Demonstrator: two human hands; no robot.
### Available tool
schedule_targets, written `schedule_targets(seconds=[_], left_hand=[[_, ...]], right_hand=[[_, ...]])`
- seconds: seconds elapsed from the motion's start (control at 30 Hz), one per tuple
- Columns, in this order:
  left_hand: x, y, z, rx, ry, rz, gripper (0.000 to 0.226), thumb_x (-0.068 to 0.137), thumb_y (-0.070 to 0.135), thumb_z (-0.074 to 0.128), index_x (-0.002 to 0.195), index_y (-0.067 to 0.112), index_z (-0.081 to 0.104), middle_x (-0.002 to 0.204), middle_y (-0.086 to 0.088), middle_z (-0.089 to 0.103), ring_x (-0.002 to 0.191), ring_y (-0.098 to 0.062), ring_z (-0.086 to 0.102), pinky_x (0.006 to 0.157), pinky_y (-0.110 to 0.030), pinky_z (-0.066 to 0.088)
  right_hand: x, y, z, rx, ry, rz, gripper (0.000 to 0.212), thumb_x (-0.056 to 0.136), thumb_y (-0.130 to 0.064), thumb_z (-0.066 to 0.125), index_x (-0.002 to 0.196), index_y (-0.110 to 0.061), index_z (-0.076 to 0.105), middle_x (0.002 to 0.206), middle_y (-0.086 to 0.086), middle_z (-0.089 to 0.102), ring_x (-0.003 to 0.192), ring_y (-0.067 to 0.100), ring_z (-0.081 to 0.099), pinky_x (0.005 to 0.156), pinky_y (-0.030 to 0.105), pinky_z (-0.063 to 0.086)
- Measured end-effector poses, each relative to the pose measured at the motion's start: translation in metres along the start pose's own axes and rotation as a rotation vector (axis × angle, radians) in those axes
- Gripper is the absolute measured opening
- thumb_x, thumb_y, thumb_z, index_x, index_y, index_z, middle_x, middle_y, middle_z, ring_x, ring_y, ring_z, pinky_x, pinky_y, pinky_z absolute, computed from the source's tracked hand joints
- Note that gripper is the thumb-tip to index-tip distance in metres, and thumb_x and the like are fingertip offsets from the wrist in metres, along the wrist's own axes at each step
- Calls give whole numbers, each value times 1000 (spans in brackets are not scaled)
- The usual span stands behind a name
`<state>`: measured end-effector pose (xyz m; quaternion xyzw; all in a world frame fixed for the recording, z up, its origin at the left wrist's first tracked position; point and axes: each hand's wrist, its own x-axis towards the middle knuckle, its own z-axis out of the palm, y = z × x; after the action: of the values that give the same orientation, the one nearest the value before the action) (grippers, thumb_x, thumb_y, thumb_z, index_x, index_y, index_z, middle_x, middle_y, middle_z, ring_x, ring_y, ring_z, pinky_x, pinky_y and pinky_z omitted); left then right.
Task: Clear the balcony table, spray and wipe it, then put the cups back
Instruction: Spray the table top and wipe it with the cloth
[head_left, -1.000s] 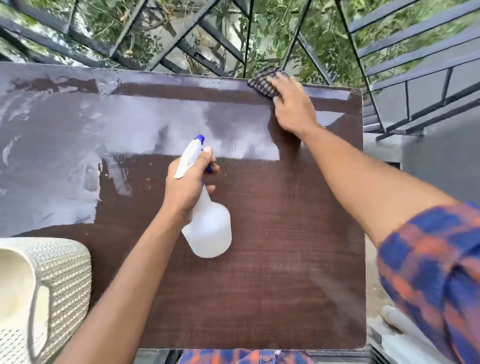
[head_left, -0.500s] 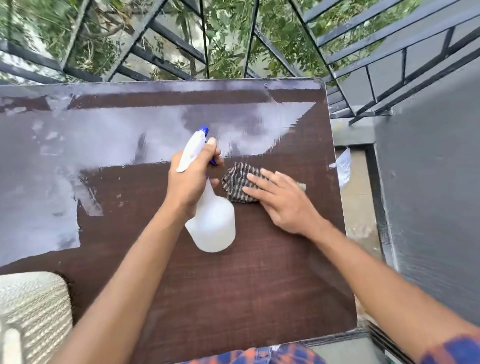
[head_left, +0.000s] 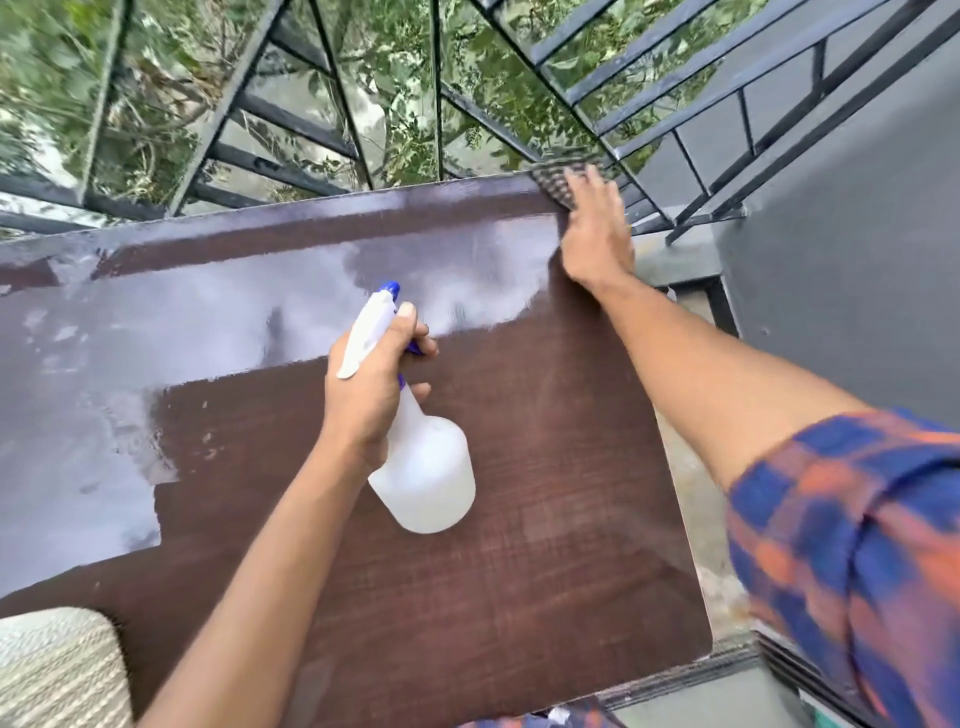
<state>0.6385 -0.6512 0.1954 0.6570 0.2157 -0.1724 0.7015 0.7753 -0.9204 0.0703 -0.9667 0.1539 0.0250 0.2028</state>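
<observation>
Main risk: losing the cloth (head_left: 553, 182). Lying at the far right corner of the table (head_left: 519, 571), partly over the edge and just beside the railing (head_left: 649, 130); one more push outward and probably gone through the bars. Cause: only flat pressure from above, no real grip. Second risk: knocking over the spray bottle (head_left: 426, 473) near the middle of the table with the right arm on the way back, or squeezing the trigger by accident. Wet shine along the far and left edges, so perhaps slippery under a palm.

Right hand (head_left: 597, 234): open, fingers straight and a little spread, pressing on the cloth at that corner. Left hand (head_left: 374, 384): closed round the neck of the bottle, thumb up along the white spray head; bottom of the bottle on or just above the table, impossible to tell which. No cups in view.
</observation>
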Motion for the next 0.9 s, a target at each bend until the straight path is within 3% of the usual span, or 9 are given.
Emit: schedule_targets(seconds=[0.17,0.37,0.5,0.6,0.7,0.8,0.9], left_hand=[[-6,1,-7,-6,9,-6,24,99,39,58,83,22,61,86,-2,65,87,-19,66,57,-23,46],[-24,4,-12,-44,44,19,25,101,35,56,82,20,58,86,-5,61,79,-17,64,56,-24,43],[-42,1,-21,-27,66,73,25,101,36,57,82,21,62,85,-5,64,86,-18,67,60,-27,46],[-64,-2,-33,-36,93,91,24,98,39,59,83,21,64,85,-5,64,87,-18,67,61,-29,47],[-90,-7,-51,-50,151,118,24,99,37,58,88,16,63,84,-5,63,81,-17,64,60,-30,46],[-118,-22,-77,-24,251,133,24,99,38,58,86,19,66,82,-1,67,82,-12,68,58,-25,49],[-145,-40,-108,-44,357,124,23,95,41,59,82,24,69,81,0,69,85,-11,70,55,-25,50]], right_hand=[[-61,60,2,66,29,-85,57,99,-6,36,153,-23,39,163,5,30,147,28,31,122,36,21],[-177,71,17,-73,143,-36,60,95,-3,42,152,-21,40,161,5,35,146,32,33,117,47,32],[-230,67,19,-109,151,52,58,96,-8,46,151,-27,41,161,-3,36,149,29,28,112,50,34],[-216,57,18,-107,149,75,60,93,-8,43,149,-26,44,160,-1,38,148,31,30,114,53,32],[-175,30,12,-73,88,111,65,90,-10,38,153,-25,38,164,0,30,151,31,22,121,54,19],[-144,-9,13,-58,7,122,72,91,-7,45,158,-26,27,168,-2,17,154,29,11,124,53,8],[-152,-69,34,-70,-59,36,74,90,-11,50,158,-27,24,168,-3,14,154,28,10,124,51,9]])
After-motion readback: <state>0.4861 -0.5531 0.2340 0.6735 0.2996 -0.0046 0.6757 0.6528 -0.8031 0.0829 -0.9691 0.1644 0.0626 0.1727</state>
